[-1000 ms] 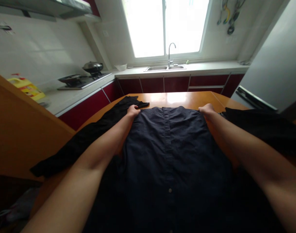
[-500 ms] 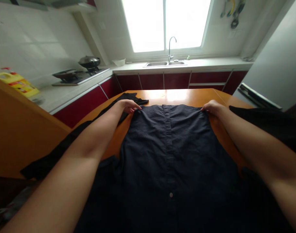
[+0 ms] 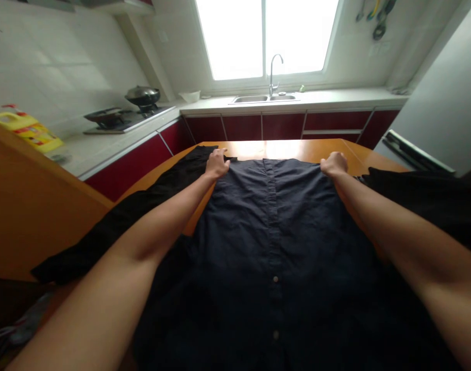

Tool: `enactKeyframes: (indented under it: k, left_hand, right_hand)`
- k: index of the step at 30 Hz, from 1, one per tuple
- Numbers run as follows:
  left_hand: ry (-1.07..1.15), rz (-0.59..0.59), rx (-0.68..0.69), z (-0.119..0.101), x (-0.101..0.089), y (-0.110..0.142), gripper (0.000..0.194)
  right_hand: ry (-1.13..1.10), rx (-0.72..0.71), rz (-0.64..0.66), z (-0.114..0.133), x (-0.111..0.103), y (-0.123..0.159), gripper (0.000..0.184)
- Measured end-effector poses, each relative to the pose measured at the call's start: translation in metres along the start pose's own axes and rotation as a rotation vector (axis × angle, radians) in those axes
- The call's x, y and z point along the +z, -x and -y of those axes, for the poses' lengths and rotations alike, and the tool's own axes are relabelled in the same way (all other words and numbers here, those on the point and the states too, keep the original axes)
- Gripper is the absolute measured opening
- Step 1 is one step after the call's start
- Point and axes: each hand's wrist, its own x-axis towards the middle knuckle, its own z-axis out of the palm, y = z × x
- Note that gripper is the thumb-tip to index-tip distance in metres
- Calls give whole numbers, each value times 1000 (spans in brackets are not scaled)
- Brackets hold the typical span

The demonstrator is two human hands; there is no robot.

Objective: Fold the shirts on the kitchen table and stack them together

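A dark navy button-up shirt lies spread over the wooden table, its hem at the far end and its button placket running down the middle. Two pale buttons show along the placket. My left hand is closed on the far left corner of the hem. At the far right corner, my right hand grips the cloth, its fingers curled. The nearer part of the shirt is dark and partly covered by my forearms.
A black garment lies along the table's left side, and another dark garment is at the right. Beyond the table are a sink, a stove with pans and a yellow jug. A fridge stands right.
Both hands have pulled the hem slightly farther away and turned over, backs upward. The shirt has slid away from me, and a second button has come into view.
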Motion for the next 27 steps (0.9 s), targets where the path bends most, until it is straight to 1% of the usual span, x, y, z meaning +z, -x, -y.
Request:
enactKeyframes:
  k: [2,4,5,7,9,11,13,14,15,17,19,21,23,27]
  left_hand:
    - [-39,124,205,-25,10,26,52]
    - [-54,278,364,-52,20,60,55]
    - [-54,353,411,-64,25,76,59]
    - [-67,496,444,-78,31,100,64]
    - [-103,538,393,-79,31,109,67]
    - [-159,498,258,-70,26,104,69]
    - [-212,445,100,-63,21,93,73]
    - [-230,430,50,-62,20,88,74]
    - [-237,425,40,-64,21,84,75]
    - [-228,432,110,-74,28,79,71]
    - [-212,442,194,-88,41,75,64]
    - [-205,438,203,-99,54,68,62]
    - [-207,427,177,-103,64,55,63]
    - [-197,427,158,-98,76,28,65]
  right_hand:
    - [40,-86,-33,17,5,28,43]
    - [34,-263,3,35,12,64,48]
    - [33,-355,35,43,16,82,51]
    - [32,-479,137,52,20,113,57]
    - [34,-578,243,51,21,130,64]
    - [62,-609,330,43,19,132,67]
    - [108,-559,374,35,15,126,67]
    - [127,-521,383,33,15,122,66]
    - [140,-500,389,32,15,118,65]
    - [155,-526,405,37,19,112,64]
    - [164,-576,422,48,25,108,62]
    - [171,-576,430,59,32,102,63]
    - [174,-534,431,69,38,93,64]
    - [176,-474,420,87,48,79,63]
